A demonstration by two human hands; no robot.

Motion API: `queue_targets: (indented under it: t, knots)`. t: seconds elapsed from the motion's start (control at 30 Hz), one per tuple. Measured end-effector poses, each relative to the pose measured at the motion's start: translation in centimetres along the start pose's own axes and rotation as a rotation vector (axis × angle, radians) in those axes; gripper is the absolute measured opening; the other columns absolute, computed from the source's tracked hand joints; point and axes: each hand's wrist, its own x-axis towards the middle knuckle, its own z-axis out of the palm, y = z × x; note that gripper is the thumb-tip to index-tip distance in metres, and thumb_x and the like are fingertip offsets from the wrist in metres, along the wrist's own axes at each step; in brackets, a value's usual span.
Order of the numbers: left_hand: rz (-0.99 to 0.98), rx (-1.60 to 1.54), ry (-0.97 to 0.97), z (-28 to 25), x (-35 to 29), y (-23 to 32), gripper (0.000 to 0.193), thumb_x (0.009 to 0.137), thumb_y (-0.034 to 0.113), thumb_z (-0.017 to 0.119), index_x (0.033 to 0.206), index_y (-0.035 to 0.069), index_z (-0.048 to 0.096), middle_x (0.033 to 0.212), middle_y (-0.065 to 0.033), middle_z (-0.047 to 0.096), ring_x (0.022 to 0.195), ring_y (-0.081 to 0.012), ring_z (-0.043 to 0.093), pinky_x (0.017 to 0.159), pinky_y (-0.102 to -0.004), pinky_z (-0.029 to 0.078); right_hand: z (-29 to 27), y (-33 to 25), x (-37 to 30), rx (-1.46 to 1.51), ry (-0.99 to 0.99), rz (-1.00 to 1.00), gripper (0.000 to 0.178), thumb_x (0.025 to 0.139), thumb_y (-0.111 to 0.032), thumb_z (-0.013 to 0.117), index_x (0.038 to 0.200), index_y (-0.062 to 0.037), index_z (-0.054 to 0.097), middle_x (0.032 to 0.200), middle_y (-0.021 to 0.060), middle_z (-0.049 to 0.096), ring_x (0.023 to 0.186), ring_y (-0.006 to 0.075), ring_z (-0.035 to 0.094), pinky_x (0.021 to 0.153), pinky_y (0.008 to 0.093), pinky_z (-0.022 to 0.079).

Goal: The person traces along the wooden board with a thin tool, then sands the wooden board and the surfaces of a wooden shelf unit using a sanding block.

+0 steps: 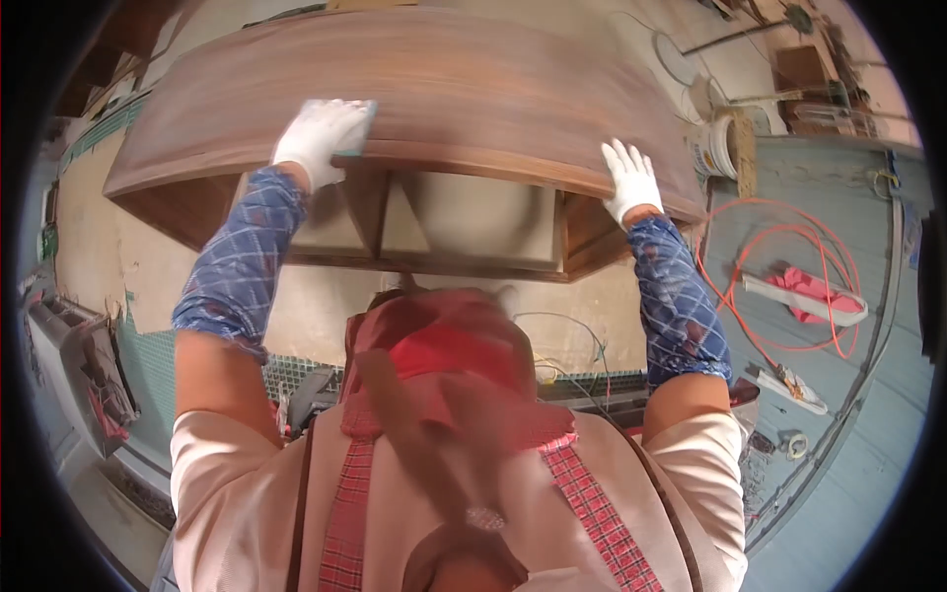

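Note:
A long brown wooden cabinet (493, 84) with open compartments along its near side spans the view in front of me. My left hand (324, 133), in a white glove, presses a thin blue-grey pad (369, 116) flat on the top board near its front edge. Most of that pad is hidden under the palm and fingers. Farther right, my right hand (631, 181), gloved in white too, rests on the cabinet's front edge with its fingers stretched out and nothing in them. Blue checked sleeve covers reach over both forearms.
The cabinet stands on a pale board (128, 266). To the right, an orange hose (764, 229) lies coiled on a blue-grey surface beside a tray with a pink cloth (811, 294). A white bucket (718, 148) stands by the cabinet's right end. A grey bin (74, 355) is at left.

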Motion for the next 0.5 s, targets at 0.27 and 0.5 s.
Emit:
queue_targets:
  t: [0.27,0.5]
  knots:
    - [-0.137,0.079,0.010,5.1,-2.3,-7.7,0.093,0.065,0.009,0.085,0.150,0.017,0.047,0.152,-0.0073,0.050,0.139,-0.0346,0.046,0.118,-0.0442,0.035,0.3,1.0,2.4,0.141,0.261,-0.269,0.055,0.089,-0.005,0.056,0.143,-0.0123,0.049,0.150,0.0150,0.048,0.138,0.0386,0.044,0.118,0.0479,0.031]
    - [-0.300,0.314,0.169,5.6,1.3,-3.6,0.070,0.090,0.010,0.064,0.153,0.029,0.042,0.155,-0.0022,0.047,0.141,-0.0313,0.044,0.118,-0.0470,0.032,2.5,11.5,1.2,-0.021,0.406,-0.244,0.064,0.085,-0.006,0.064,0.145,-0.0184,0.046,0.141,0.0120,0.055,0.128,0.0312,0.053,0.109,0.0430,0.040]
